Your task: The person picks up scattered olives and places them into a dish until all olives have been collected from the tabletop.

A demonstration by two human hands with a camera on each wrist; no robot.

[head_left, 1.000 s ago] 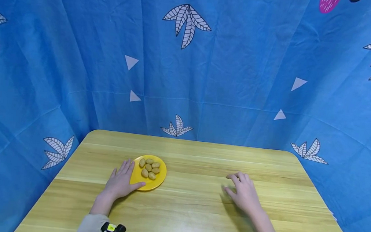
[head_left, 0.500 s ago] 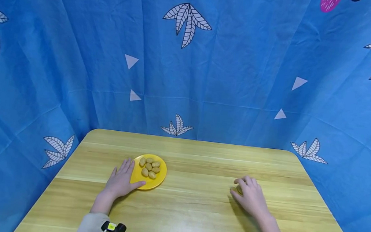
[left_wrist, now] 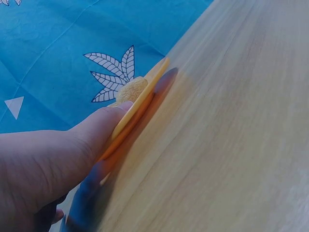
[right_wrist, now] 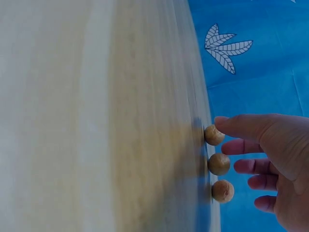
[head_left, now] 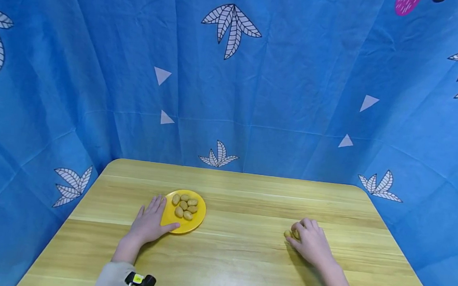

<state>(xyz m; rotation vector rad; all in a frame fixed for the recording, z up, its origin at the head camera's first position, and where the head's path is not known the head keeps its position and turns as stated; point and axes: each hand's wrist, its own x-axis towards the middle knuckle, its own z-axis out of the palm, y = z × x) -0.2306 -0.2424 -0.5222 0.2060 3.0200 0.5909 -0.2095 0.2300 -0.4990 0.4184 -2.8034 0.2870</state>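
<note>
A yellow plate [head_left: 198, 223] holds several tan walnuts [head_left: 184, 205]. My left hand [head_left: 149, 227] rests at its left side, fingers straight along the rim and thumb over the near edge. In the left wrist view the thumb lies on the plate's rim [left_wrist: 140, 101], close to one wrinkled walnut [left_wrist: 132, 90]. On the right side of the table, my right hand [head_left: 312, 243] bends over loose walnuts [head_left: 288, 233]. The right wrist view has three walnuts in a row; thumb and index finger meet around the end walnut [right_wrist: 213, 135], while the middle walnut [right_wrist: 218, 164] and the last one [right_wrist: 222, 191] lie beside the other fingers.
The light wooden table [head_left: 235, 261] has a blue patterned curtain [head_left: 300, 76] hanging behind it and along both sides. A small black device [head_left: 141, 282] is strapped on the left wrist, over a pale sleeve [head_left: 114, 280].
My right hand has moved rightward and slightly toward me, down onto the loose walnuts, its fingers drawing in. My left hand and the plate have stayed put.
</note>
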